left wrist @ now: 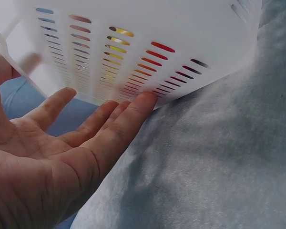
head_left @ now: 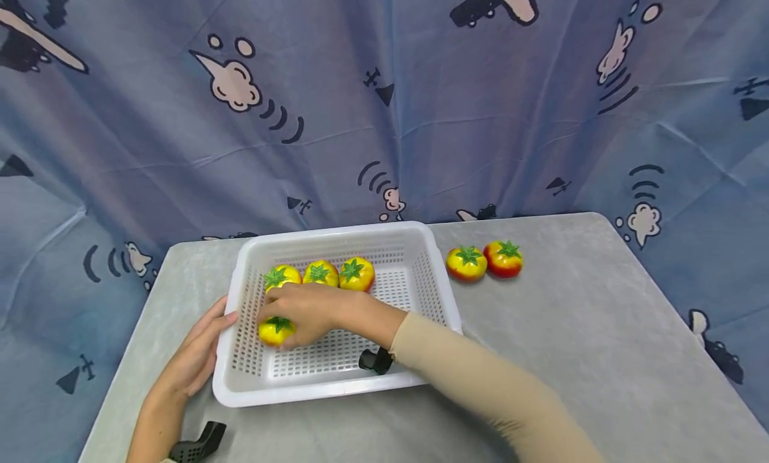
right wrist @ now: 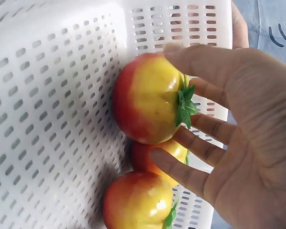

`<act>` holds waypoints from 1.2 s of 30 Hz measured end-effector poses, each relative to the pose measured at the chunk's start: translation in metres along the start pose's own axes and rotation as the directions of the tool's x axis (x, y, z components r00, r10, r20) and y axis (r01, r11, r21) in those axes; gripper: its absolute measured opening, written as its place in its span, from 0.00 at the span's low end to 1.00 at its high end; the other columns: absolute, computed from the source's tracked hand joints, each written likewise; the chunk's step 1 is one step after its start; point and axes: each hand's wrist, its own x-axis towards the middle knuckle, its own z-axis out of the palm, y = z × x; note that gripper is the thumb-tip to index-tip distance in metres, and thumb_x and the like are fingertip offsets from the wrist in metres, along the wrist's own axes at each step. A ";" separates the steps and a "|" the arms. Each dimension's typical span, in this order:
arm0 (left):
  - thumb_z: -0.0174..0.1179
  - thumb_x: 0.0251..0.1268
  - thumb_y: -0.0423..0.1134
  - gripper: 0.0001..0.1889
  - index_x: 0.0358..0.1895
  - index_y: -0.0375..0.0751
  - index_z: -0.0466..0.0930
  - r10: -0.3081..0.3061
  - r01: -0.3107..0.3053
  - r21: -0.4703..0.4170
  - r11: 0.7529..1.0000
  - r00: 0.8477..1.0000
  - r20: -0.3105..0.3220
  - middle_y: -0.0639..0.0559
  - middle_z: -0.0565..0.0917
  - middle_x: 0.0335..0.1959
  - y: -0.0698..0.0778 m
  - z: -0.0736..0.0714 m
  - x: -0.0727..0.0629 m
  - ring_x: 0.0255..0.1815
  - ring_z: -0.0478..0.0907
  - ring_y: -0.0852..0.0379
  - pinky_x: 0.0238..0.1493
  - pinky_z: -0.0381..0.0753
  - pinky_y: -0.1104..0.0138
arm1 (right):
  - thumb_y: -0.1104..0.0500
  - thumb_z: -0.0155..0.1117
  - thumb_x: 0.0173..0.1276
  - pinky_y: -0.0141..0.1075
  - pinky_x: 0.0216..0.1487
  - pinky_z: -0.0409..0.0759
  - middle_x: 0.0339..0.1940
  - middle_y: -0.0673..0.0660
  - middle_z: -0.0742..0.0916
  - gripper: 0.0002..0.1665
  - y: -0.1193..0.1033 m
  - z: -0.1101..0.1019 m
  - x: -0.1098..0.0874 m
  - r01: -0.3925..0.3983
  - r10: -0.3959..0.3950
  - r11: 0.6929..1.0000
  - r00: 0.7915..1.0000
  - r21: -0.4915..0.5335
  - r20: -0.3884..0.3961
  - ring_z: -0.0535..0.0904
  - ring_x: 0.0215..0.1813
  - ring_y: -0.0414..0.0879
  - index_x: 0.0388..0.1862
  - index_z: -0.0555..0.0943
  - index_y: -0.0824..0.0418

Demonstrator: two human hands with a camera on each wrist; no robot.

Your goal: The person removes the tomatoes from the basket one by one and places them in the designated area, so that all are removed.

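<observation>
In the head view my right hand (head_left: 309, 309) reaches into the white plastic basket (head_left: 447, 303). Its thumb and fingers are on opposite sides of a yellow-red tomato (right wrist: 148, 100) with a green leafy top, near the basket's left wall. Just beyond that hand, three more tomatoes (head_left: 357, 274) line up inside. At the left end, my left hand (head_left: 201, 346) holds the basket, thumb over the rim and fingers (left wrist: 138, 107) against the slotted outer wall. Red and yellow show through those slots in the left wrist view.
Two tomatoes (head_left: 466, 263) sit side by side on the grey table (head_left: 601, 329), to the right of the basket. Behind the table hangs a blue patterned curtain (head_left: 336, 103). A black wrist device (head_left: 375, 361) under the right forearm overlaps the basket's near side.
</observation>
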 end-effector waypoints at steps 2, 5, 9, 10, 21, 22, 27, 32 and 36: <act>0.41 0.88 0.48 0.36 0.89 0.50 0.36 0.002 -0.002 -0.007 1.000 1.000 0.003 0.32 0.45 0.87 0.000 0.000 0.000 0.65 0.74 0.68 0.60 0.82 0.56 | 0.46 0.73 0.73 0.34 0.74 0.74 0.70 0.48 0.81 0.31 0.000 0.000 0.001 0.006 -0.006 1.000 1.000 -0.004 -0.001 0.77 0.68 0.41 0.73 0.78 0.43; 0.41 0.89 0.47 0.36 0.89 0.50 0.37 0.011 -0.011 -0.021 1.000 1.000 0.013 0.32 0.45 0.86 0.000 0.001 0.000 0.64 0.75 0.69 0.60 0.82 0.58 | 0.48 0.72 0.74 0.35 0.75 0.74 0.70 0.48 0.81 0.30 0.001 0.000 0.002 0.005 -0.005 1.000 1.000 0.009 -0.003 0.77 0.68 0.41 0.73 0.79 0.43; 0.41 0.89 0.46 0.36 0.89 0.48 0.36 0.034 -0.032 -0.036 0.999 0.999 0.039 0.30 0.43 0.86 0.000 0.002 0.000 0.65 0.75 0.71 0.59 0.82 0.62 | 0.49 0.72 0.74 0.36 0.76 0.72 0.72 0.47 0.80 0.30 0.002 0.001 0.000 -0.015 0.015 0.999 1.000 0.034 0.002 0.76 0.70 0.42 0.73 0.78 0.42; 0.40 0.89 0.46 0.36 0.89 0.48 0.36 0.039 -0.037 -0.037 0.999 0.998 0.045 0.30 0.42 0.87 0.000 0.002 0.000 0.65 0.74 0.71 0.59 0.82 0.62 | 0.50 0.72 0.74 0.36 0.77 0.72 0.72 0.47 0.80 0.30 0.002 0.001 0.000 -0.018 0.018 0.999 1.000 0.039 0.007 0.75 0.71 0.42 0.73 0.78 0.42; 0.40 0.89 0.46 0.35 0.89 0.49 0.36 0.037 -0.037 -0.010 0.999 0.999 0.038 0.31 0.41 0.87 0.000 0.001 0.000 0.66 0.72 0.70 0.60 0.81 0.59 | 0.50 0.73 0.73 0.38 0.78 0.71 0.74 0.46 0.80 0.33 0.003 0.002 0.001 -0.037 0.036 0.997 0.999 0.074 0.023 0.74 0.74 0.43 0.75 0.77 0.40; 0.40 0.89 0.46 0.35 0.89 0.49 0.36 0.041 -0.041 -0.013 0.999 0.998 0.040 0.30 0.41 0.87 0.001 0.001 0.000 0.66 0.73 0.70 0.60 0.81 0.59 | 0.51 0.73 0.72 0.39 0.78 0.71 0.75 0.46 0.79 0.34 0.003 0.001 0.001 -0.040 0.038 0.996 0.999 0.074 0.028 0.74 0.75 0.43 0.75 0.76 0.40; 0.40 0.89 0.46 0.35 0.89 0.49 0.36 0.046 -0.045 -0.028 0.999 0.998 0.047 0.30 0.41 0.87 0.001 0.000 0.002 0.67 0.72 0.71 0.60 0.82 0.62 | 0.53 0.74 0.72 0.40 0.79 0.71 0.77 0.47 0.79 0.35 0.004 0.000 0.001 -0.045 0.043 0.996 0.998 0.073 0.037 0.73 0.77 0.44 0.76 0.76 0.40; 0.40 0.88 0.47 0.35 0.89 0.50 0.36 0.011 -0.011 0.002 1.000 1.000 0.005 0.32 0.43 0.87 0.000 0.001 0.000 0.77 0.66 0.47 0.63 0.79 0.53 | 0.53 0.74 0.72 0.39 0.79 0.71 0.76 0.47 0.80 0.35 0.002 0.002 0.001 -0.042 0.040 0.996 0.999 0.084 0.030 0.74 0.76 0.43 0.76 0.76 0.40; 0.40 0.88 0.47 0.35 0.89 0.50 0.37 0.009 -0.009 0.010 1.000 1.000 -0.001 0.33 0.44 0.87 -0.001 0.001 0.000 0.75 0.67 0.48 0.64 0.78 0.48 | 0.53 0.75 0.71 0.39 0.78 0.72 0.76 0.47 0.79 0.36 0.002 0.002 0.001 -0.055 0.052 0.995 0.998 0.087 0.036 0.74 0.75 0.42 0.76 0.75 0.39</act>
